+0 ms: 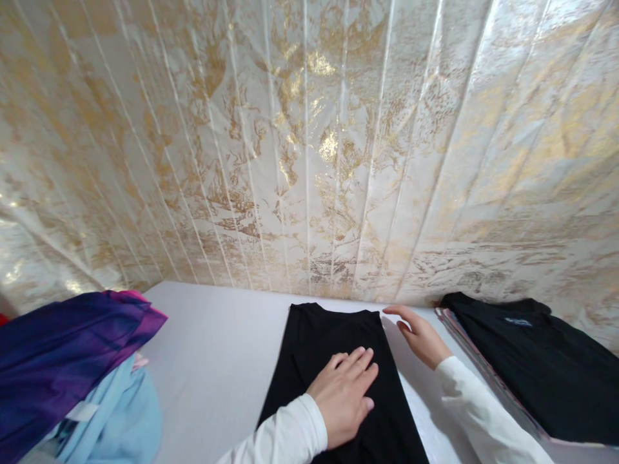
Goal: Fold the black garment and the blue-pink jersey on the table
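A black garment (319, 341), folded into a long narrow strip, lies on the white table (217, 348) in front of me. My left hand (344, 394) rests flat on its middle, fingers together and pointing toward the wall. My right hand (420, 336) is at the garment's far right corner, fingers curved and touching its edge. Both arms wear white sleeves. Neither hand grips anything.
A stack of folded clothes topped by a black piece (532, 361) sits at the right. At the left lies a heap of purple-blue fabric (62, 361) over light blue cloth (120, 419). A gold-and-white marbled wall (309, 142) rises right behind the table.
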Demonstrator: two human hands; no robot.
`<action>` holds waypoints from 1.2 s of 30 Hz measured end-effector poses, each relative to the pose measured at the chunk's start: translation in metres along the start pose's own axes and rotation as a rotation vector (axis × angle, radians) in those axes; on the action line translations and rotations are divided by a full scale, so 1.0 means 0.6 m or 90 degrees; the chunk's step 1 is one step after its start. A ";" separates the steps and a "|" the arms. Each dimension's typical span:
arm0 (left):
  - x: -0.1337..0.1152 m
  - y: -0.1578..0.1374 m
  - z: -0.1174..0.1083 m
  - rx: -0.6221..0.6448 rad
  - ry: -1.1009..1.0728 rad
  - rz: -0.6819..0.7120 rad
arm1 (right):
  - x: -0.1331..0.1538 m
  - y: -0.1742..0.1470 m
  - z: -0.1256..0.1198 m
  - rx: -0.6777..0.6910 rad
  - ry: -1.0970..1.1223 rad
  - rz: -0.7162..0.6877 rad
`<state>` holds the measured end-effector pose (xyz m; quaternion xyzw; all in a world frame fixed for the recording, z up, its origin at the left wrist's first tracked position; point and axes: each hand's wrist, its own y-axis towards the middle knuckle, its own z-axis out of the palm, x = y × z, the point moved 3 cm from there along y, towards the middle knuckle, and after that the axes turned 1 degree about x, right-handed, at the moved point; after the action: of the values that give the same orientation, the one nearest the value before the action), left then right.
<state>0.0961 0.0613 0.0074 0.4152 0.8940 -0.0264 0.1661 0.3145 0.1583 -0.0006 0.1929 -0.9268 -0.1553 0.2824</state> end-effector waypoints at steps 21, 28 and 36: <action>0.035 -0.008 -0.014 -0.052 -0.014 -0.064 | 0.053 -0.034 0.103 0.015 -0.263 -0.006; 0.164 -0.028 -0.081 -0.110 0.082 -0.250 | 0.074 -0.037 0.119 0.072 -0.260 0.040; 0.240 -0.056 -0.082 -0.077 0.124 -0.323 | 0.114 -0.046 0.120 0.045 -0.252 -0.015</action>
<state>-0.0291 0.1540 0.0048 0.1679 0.9811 0.0264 0.0921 0.2277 0.1168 -0.0367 0.1790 -0.9669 -0.1606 0.0855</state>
